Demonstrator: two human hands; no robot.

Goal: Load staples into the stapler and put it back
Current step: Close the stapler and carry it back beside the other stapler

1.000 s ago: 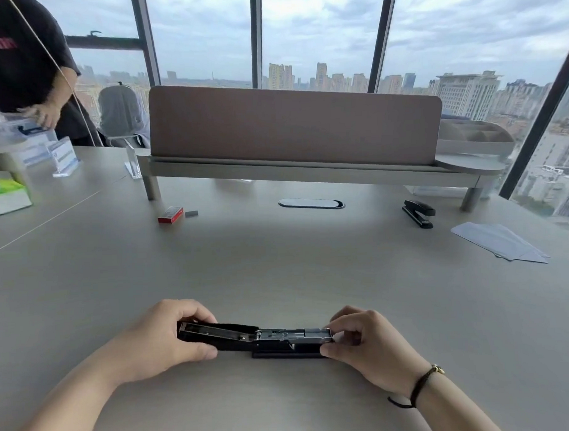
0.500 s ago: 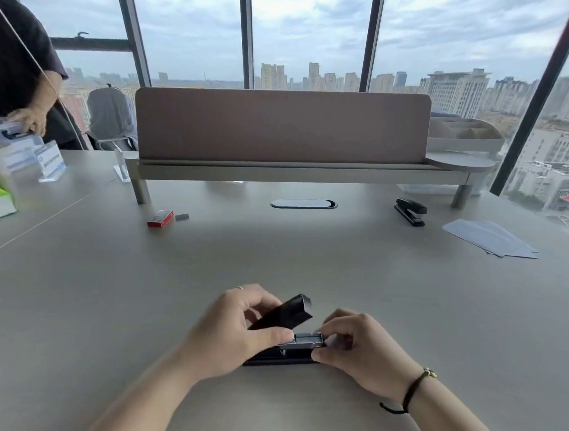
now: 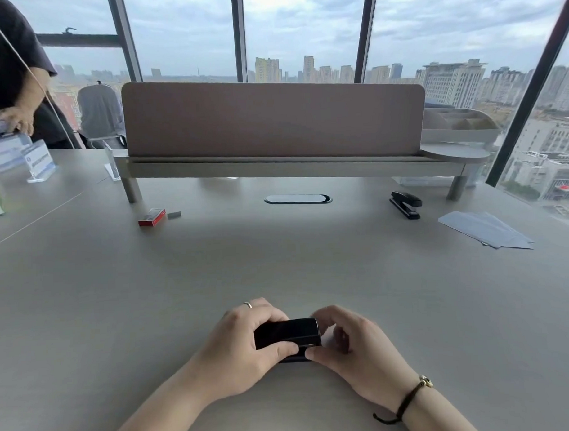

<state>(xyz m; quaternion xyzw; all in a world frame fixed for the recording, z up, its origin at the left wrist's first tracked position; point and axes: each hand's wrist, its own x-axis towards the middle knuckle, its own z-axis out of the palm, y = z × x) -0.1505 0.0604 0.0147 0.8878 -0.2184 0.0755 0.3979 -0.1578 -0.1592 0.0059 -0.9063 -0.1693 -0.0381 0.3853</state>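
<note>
So the stapler (image 3: 286,335), lying flat open on the desk (image 3: 278,264) a second ago, now has its lid folded down nearly shut, left hand (image 3: 241,349) and right hand (image 3: 352,348) fingers clamped on it, so loading looks done, just putting back left.

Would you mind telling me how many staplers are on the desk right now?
2. One stapler lies near the front edge, held between the left hand and the right hand. A second stapler sits far right, near the shelf leg. None seem hidden.
</note>
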